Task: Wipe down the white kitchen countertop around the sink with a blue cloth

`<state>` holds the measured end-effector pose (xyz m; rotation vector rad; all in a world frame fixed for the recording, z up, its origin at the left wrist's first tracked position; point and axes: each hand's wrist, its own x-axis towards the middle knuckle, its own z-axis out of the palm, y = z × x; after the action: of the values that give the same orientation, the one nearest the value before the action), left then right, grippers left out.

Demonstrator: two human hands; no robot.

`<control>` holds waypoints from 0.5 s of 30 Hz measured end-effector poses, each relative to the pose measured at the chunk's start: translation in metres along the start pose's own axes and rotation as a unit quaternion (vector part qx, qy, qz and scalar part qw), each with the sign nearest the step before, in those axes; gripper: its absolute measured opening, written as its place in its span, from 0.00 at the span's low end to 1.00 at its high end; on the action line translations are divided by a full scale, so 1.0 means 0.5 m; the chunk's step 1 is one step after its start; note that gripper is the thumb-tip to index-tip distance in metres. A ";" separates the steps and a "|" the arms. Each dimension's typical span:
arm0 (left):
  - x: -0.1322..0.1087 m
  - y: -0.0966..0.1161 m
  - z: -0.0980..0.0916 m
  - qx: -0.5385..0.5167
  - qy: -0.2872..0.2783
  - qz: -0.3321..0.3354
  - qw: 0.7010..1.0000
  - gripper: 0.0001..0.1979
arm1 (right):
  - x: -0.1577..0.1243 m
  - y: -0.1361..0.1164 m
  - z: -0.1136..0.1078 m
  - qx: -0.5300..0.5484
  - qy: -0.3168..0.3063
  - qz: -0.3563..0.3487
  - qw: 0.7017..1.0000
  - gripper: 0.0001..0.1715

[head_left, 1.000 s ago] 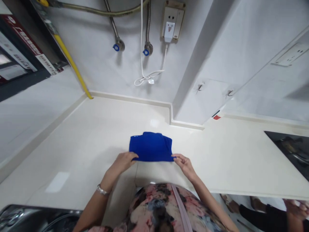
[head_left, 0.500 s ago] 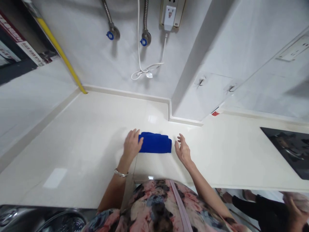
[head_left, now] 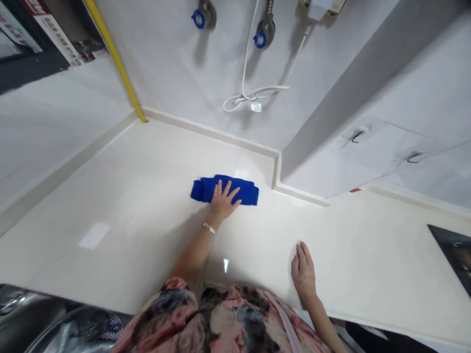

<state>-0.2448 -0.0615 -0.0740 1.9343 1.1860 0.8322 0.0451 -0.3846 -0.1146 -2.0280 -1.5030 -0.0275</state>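
Blue cloth [head_left: 246, 192] folded on counter [head_left: 147, 166], frame centre. Left hand [head_left: 222, 202] spread flat on it, pinching nothing; right hand [head_left: 304, 272] empty, fingers together, lower right of centre. Risk: sideways push may skew uneven layers; glossy counter may let cloth slide.

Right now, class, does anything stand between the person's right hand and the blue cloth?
Nothing visible does. Only counter surface shows between the right hand and the near right end of the blue cloth. The left hand covers part of the cloth's middle.
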 end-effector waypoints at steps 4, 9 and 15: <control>0.068 -0.081 -0.114 0.134 0.059 -0.056 0.988 0.33 | -0.011 -0.002 0.010 -0.017 0.005 -0.005 1.000 0.31; 0.148 -0.155 -0.243 0.286 0.087 -0.185 0.936 0.36 | -0.006 -0.010 0.009 -0.034 0.019 -0.008 0.999 0.32; 0.236 -0.174 -0.243 0.324 0.123 -0.271 0.898 0.38 | -0.001 -0.025 -0.005 -0.051 0.005 0.001 0.999 0.35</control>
<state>-0.3391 0.1037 -0.0617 1.8362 2.2456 0.4012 0.0346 -0.3841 -0.1073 -2.1052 -1.5222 -0.1156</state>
